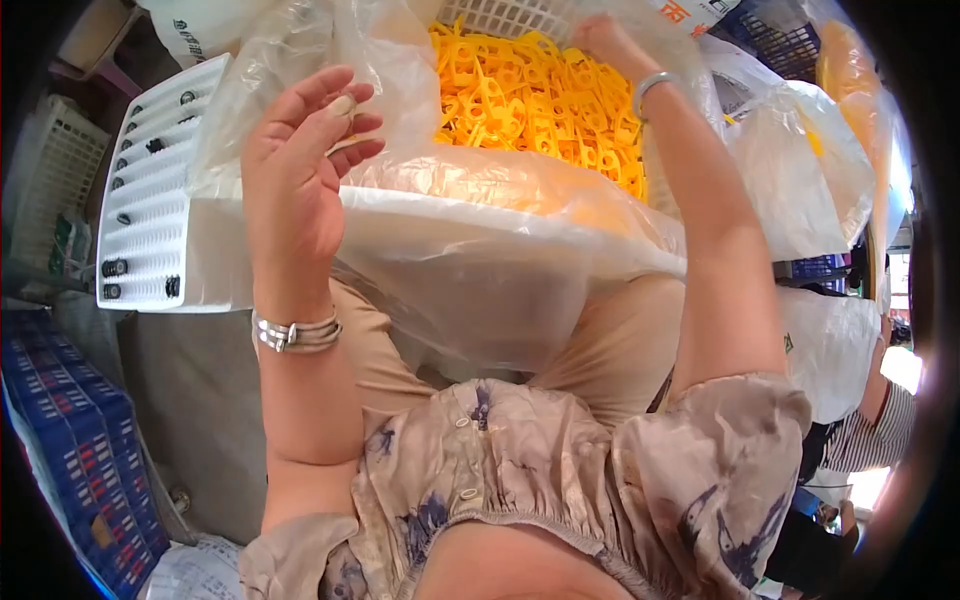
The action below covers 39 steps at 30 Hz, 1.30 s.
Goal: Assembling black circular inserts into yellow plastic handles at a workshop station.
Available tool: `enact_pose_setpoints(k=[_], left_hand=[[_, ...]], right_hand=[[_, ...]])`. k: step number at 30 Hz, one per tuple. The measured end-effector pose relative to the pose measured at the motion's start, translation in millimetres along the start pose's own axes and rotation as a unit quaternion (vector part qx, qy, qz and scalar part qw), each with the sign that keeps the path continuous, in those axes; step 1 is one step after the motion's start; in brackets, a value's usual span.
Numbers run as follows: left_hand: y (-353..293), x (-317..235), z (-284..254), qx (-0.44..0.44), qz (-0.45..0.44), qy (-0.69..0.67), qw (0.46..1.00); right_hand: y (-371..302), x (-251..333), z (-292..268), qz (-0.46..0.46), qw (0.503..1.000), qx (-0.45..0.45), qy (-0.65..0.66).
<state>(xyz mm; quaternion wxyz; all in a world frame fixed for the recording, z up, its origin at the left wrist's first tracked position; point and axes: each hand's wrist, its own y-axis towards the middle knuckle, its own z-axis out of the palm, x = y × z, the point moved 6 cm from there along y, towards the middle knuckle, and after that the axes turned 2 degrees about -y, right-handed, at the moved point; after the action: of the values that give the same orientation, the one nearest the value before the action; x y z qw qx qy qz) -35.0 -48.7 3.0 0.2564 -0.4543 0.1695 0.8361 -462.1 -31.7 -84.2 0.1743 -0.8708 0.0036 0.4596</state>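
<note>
Loosely curled with its fingers apart, my left hand [300, 165] is raised over clear plastic sheeting, left of the yellow pieces. Its thumb tip looks whitish, and I see nothing held in it. My right hand [608, 45] reaches to the far right edge of the heap, fingers curled in; whatever they hold, if anything, is hidden. Small flat yellow plastic pieces [535, 100] with holes and narrow ends lie in a large heap between my hands. Clear plastic sheeting [470, 180] lines the container around them and drapes over its near edge toward my lap.
At left stands a white slatted plastic tray [150, 210] with several small black coiled parts. A blue patterned bag [85, 440] is at lower left. White plastic bags [800, 165] crowd the right side. Beyond the heap is a white perforated basket [510, 18]. Another person's striped garment [870, 430] shows far right.
</note>
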Motion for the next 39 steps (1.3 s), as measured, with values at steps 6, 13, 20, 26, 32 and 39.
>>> enact_pose_setpoints(k=[6, 13, 20, 26, 32, 39], left_hand=[[11, 9, 26, 0.034, -0.030, -0.015, 0.999], [12, 18, 21, 0.004, -0.090, 0.048, 0.995], [19, 18, 18, 0.023, -0.085, 0.052, 0.995], [19, 28, 27, 0.020, -0.088, 0.007, 0.996], [13, 77, 54, 0.019, -0.163, -0.181, 0.970], [-6, 111, 102, 0.258, -0.269, -0.375, 0.848]], right_hand=[[27, 84, 42, 0.120, 0.834, -0.037, 0.537], [73, 158, 48, 0.122, 0.867, 0.056, 0.480], [85, 158, 60, 0.176, 0.843, 0.032, 0.508], [4, 90, 2, 0.119, 0.413, -0.022, 0.903], [-135, 63, -155, -0.091, 0.191, -0.072, 0.975], [-192, 97, -196, -0.068, 0.198, -0.218, 0.953]])
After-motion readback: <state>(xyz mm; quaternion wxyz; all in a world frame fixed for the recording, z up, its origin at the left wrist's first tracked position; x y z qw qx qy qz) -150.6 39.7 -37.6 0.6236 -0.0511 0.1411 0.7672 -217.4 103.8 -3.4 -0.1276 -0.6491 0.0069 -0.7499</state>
